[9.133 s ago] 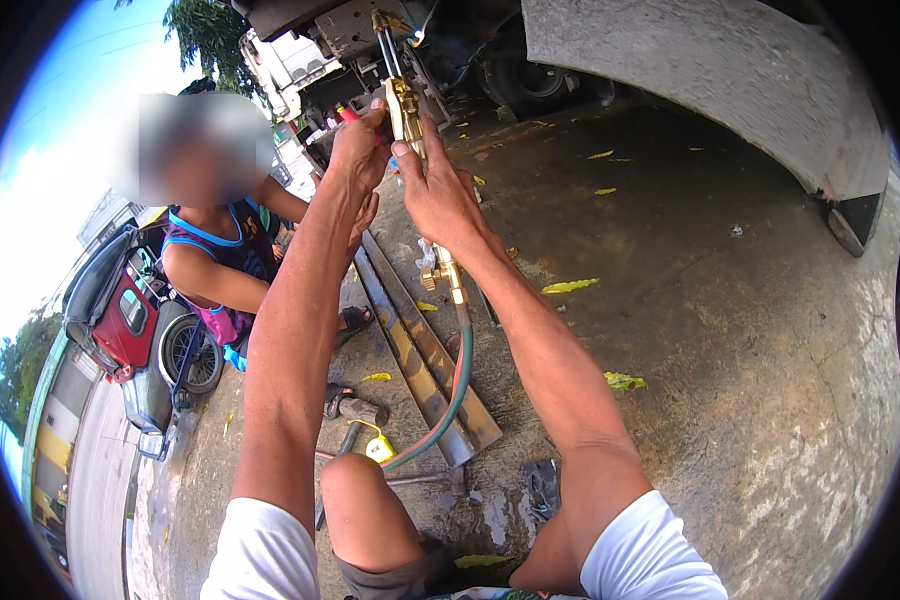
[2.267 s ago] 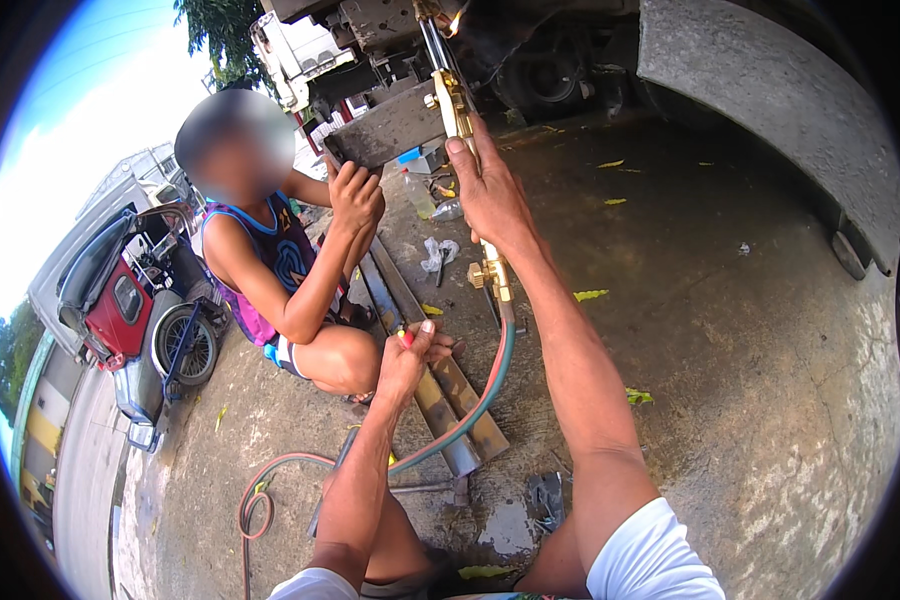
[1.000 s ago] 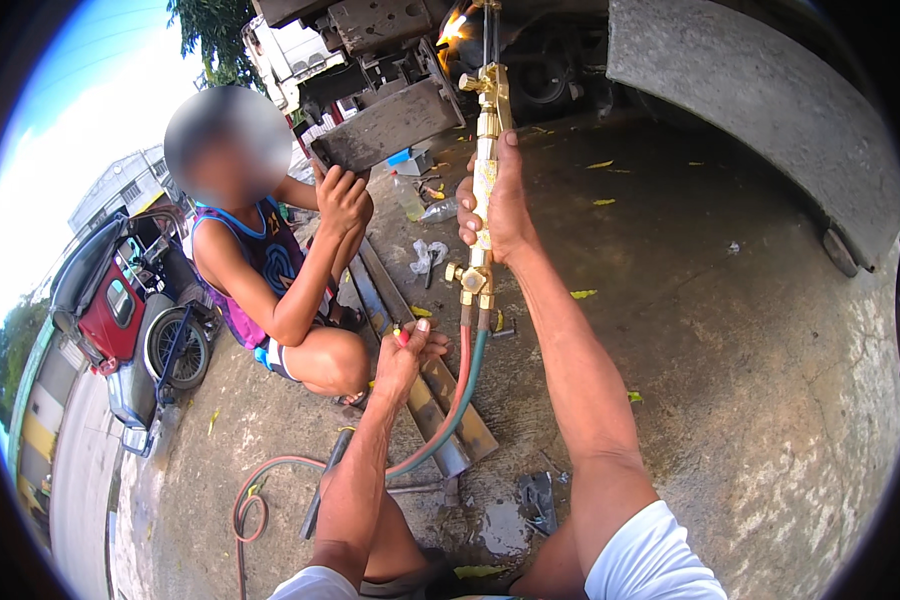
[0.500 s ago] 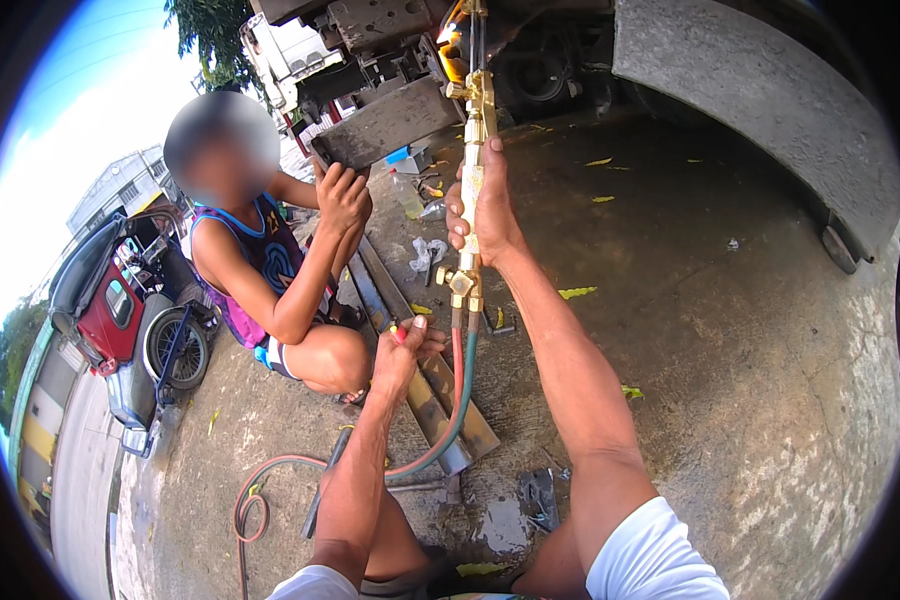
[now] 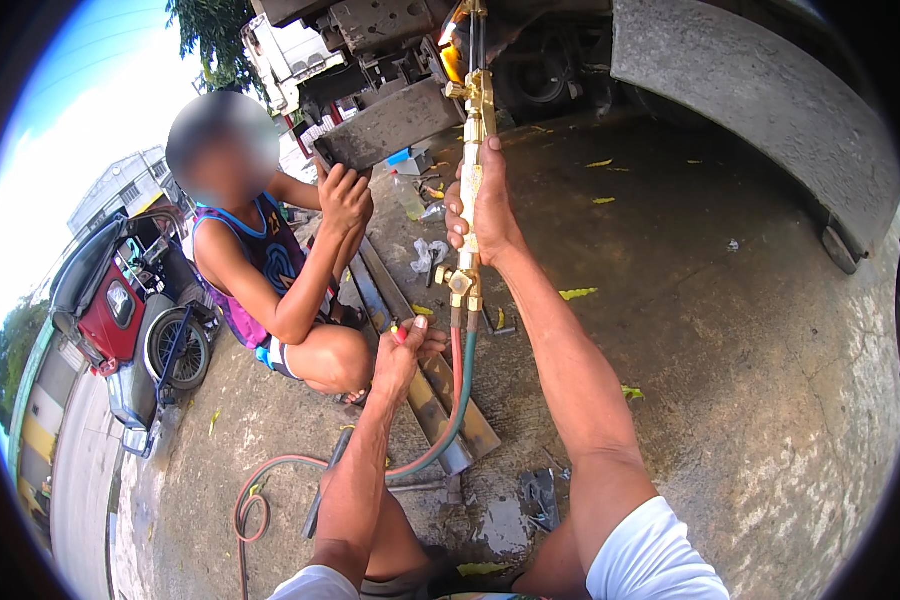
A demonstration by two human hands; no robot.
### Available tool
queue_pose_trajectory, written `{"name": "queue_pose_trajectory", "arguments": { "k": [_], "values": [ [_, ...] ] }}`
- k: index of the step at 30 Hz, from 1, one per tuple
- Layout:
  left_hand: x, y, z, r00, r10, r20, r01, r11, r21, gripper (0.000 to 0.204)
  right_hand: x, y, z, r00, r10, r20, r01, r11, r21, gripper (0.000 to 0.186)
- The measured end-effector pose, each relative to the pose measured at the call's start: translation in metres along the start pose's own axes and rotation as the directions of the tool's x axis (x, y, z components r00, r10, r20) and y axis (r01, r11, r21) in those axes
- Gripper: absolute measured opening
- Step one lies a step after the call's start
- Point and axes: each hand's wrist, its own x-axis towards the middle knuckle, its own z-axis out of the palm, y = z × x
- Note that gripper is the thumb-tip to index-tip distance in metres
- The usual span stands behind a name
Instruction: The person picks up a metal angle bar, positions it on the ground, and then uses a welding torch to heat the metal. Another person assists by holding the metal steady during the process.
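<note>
My right hand (image 5: 487,208) is wrapped round the brass handle of a cutting torch (image 5: 472,165), held up with its head toward the truck's underside. An orange flame (image 5: 453,62) shows beside the torch's upper tubes. A red hose and a green hose (image 5: 454,432) run from the torch's lower end, curve down and pass by my left forearm. My left hand (image 5: 402,352), below and left of the torch, is closed on a small red lighter (image 5: 399,333) with a yellowish end. The lighter is mostly covered by my fingers.
Opposite me on the left crouches a person (image 5: 270,260), both hands on a steel plate (image 5: 390,127) under the truck. Steel bars (image 5: 450,390) lie on the concrete between us. A curved grey fender (image 5: 760,100) hangs at the upper right. A red tricycle (image 5: 120,300) stands far left.
The orange flame beside the torch has changed shape slightly. Both my hands keep nearly the same place and hold.
</note>
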Motion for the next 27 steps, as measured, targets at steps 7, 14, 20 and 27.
{"name": "queue_pose_trajectory", "arguments": {
  "k": [7, 14, 20, 27],
  "values": [
    [-0.0016, 0.0017, 0.0003, 1.0, 0.013, -0.007, -0.013, 1.0, 0.008, 0.045, 0.0024, 0.0002, 0.0005, 1.0, 0.005, 0.0, -0.005, 1.0, 0.012, 0.068],
    [-0.0035, 0.0046, -0.0019, 1.0, 0.003, -0.021, -0.002, 0.999, 0.033, 0.045, 0.0061, 0.0025, -0.0028, 1.0, -0.006, 0.012, 0.007, 0.998, -0.063, 0.079],
    [-0.0032, 0.0043, -0.0027, 1.0, 0.001, -0.02, 0.0, 0.999, 0.034, 0.043, 0.0068, 0.0026, -0.0024, 1.0, -0.014, 0.009, 0.015, 0.998, -0.064, 0.077],
    [-0.0046, 0.0066, -0.0018, 1.0, -0.002, -0.024, 0.003, 0.999, 0.05, 0.042, 0.0059, 0.0035, -0.0011, 1.0, -0.025, 0.011, 0.026, 0.996, -0.089, 0.076]
  ]
}}
